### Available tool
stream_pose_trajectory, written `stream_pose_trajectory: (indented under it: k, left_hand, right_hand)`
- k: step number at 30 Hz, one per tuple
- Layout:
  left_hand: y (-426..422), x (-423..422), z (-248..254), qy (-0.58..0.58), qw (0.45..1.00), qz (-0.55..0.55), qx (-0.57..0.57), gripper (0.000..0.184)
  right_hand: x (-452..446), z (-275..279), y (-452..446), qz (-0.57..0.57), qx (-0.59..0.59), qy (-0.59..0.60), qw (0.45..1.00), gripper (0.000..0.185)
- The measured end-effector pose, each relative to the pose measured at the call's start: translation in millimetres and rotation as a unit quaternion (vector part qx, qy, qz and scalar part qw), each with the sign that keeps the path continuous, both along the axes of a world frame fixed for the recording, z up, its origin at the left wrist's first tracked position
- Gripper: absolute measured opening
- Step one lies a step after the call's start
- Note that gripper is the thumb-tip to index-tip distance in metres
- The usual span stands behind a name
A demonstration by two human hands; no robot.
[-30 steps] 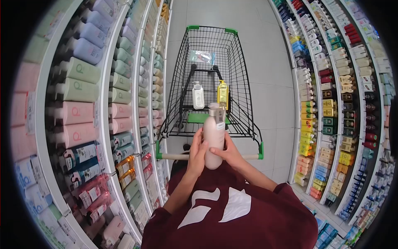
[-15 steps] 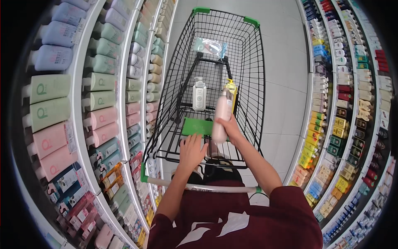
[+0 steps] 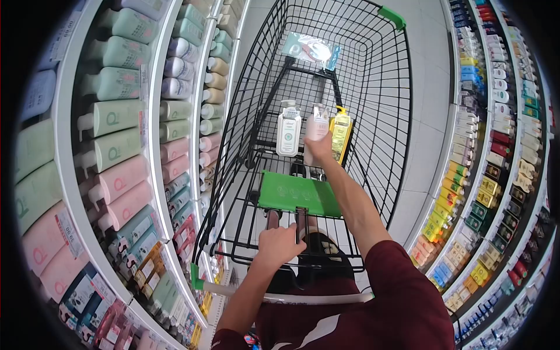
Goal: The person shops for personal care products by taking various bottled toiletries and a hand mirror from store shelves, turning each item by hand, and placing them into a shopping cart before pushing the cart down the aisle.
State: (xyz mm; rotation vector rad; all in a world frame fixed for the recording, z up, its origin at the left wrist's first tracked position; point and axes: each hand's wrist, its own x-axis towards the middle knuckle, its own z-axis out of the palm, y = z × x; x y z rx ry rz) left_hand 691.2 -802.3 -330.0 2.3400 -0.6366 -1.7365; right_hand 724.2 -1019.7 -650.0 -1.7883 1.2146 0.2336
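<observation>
My right hand [image 3: 318,149] is closed around a pink pump bottle [image 3: 317,123], which stands roughly upright inside the shopping cart [image 3: 382,192]. A white pump bottle [image 3: 289,134] is on its left and a yellow pump bottle [image 3: 340,134] close on its right. Nearer my body, my left hand [image 3: 280,244] has its fingers curled over the black wire at the cart's rear, below the green seat flap [image 3: 300,194]. Part of the left fingers' grip is hidden from above.
A flat clear-wrapped packet [image 3: 309,48] lies at the cart's far end. Shelves of pump bottles [image 3: 119,122] run close along the left. On the right, another shelf [image 3: 446,192] holds many small packages, with grey tiled floor [image 3: 417,157] between it and the cart.
My right hand has carried the pink bottle forward and down, between the white and yellow bottles. My left hand has gone from spread fingers to curled on the cart wire. The cart appears nearer.
</observation>
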Motion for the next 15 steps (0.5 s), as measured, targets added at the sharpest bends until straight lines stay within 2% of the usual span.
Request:
stream_pose_trajectory:
  k: [7, 9, 13, 15]
  left_hand:
    - [0.9, -1.4, -5.7, 0.007, 1.000, -0.004, -0.005, 0.056]
    - [0.6, -0.3, -4.2, 0.005, 1.000, -0.007, -0.005, 0.059]
    - [2.4, -0.8, -6.5, 0.012, 1.000, 0.001, -0.011, 0.061]
    - [3.5, -2.8, -7.5, 0.003, 1.000, 0.005, -0.021, 0.064]
  right_hand:
    - [20.1, -26.9, 28.9, -0.034, -0.033, 0.003, 0.999, 0.097]
    - [21.0, -35.0, 38.8, -0.061, -0.010, -0.068, 0.996, 0.101]
    - [34.5, -42.0, 61.8, -0.007, -0.058, -0.160, 0.985, 0.097]
    - [34.8, -48.7, 74.1, 0.006, -0.045, -0.134, 0.990, 0.095]
